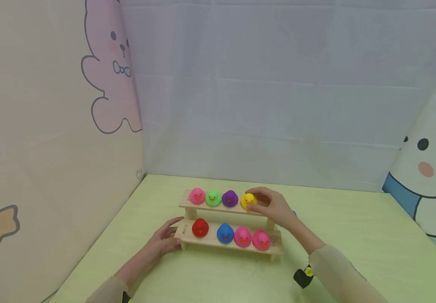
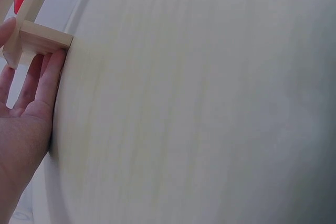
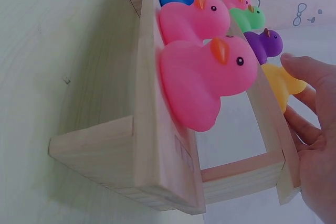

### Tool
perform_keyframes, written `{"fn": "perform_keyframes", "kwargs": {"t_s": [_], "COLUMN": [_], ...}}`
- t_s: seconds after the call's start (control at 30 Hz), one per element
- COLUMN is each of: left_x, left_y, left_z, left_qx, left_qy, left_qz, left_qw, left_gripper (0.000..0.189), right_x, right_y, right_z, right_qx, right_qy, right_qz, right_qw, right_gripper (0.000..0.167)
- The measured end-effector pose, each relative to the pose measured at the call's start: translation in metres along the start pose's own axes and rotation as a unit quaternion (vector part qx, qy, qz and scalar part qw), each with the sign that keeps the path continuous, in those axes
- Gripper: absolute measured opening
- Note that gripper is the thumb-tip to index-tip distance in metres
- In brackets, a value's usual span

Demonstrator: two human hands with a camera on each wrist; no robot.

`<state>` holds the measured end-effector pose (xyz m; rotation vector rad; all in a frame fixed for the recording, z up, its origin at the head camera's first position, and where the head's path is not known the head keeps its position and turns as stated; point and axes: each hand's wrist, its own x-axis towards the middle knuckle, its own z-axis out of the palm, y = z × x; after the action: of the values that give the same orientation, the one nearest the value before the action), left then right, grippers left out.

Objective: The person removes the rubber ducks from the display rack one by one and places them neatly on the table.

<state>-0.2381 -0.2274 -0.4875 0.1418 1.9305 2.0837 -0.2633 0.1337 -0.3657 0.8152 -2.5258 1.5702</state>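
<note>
A two-tier wooden display stand (image 1: 212,236) rests on the table. On its upper tier sit a pink duck (image 1: 197,196), a green duck (image 1: 213,198), a purple duck (image 1: 230,198) and, at the right, a yellow rubber duck (image 1: 247,200). My right hand (image 1: 274,208) pinches that yellow duck between thumb and fingers. The lower tier bears a red duck (image 1: 200,227), a blue duck (image 1: 225,233) and two pink ducks (image 1: 242,237). At the stand's left end, my left hand (image 1: 161,240) grips the lower board, thumb in front and fingers behind, as the left wrist view shows.
The light green tabletop (image 1: 354,235) spreads around the stand. A blue thing (image 1: 295,213) peeks out behind my right wrist, mostly hidden. Cloth walls enclose the back (image 1: 271,105) and both sides. A small black device (image 1: 303,278) hangs at my right sleeve.
</note>
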Motion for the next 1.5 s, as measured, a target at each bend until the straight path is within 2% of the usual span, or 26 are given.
{"fn": "perform_keyframes", "kwargs": {"t_s": [0.37,0.63,0.8,0.9,1.03,1.2,1.5], "left_x": [-0.001,0.000,0.000,0.000,0.000,0.000,0.000], "left_y": [0.001,0.001,0.000,0.000,0.001,0.003,0.002], "left_z": [0.000,0.001,0.000,0.000,0.001,0.001,0.001], "left_qx": [0.007,0.005,-0.001,0.000,0.002,0.002,0.000], "left_qy": [-0.004,0.000,-0.003,-0.002,-0.001,-0.002,-0.002], "left_qz": [0.000,0.001,0.003,0.002,0.000,0.002,-0.001], "left_qw": [1.0000,1.0000,1.0000,1.0000,1.0000,1.0000,1.0000], "left_gripper": [0.067,0.068,0.068,0.068,0.068,0.068,0.068], "right_x": [0.000,0.000,0.000,0.001,0.003,0.001,-0.009], "right_y": [0.001,0.002,0.011,0.022,0.038,0.045,0.051], "right_z": [0.000,-0.001,-0.003,-0.005,-0.011,-0.023,-0.043], "right_qx": [0.007,0.024,0.041,0.033,0.025,0.024,0.020], "right_qy": [-0.001,0.014,0.018,0.017,0.017,0.023,0.044], "right_qz": [0.000,-0.009,-0.027,-0.045,-0.072,-0.089,-0.081], "right_qw": [1.0000,0.9996,0.9987,0.9983,0.9969,0.9955,0.9956], "right_gripper": [0.037,0.038,0.038,0.039,0.039,0.039,0.040]}}
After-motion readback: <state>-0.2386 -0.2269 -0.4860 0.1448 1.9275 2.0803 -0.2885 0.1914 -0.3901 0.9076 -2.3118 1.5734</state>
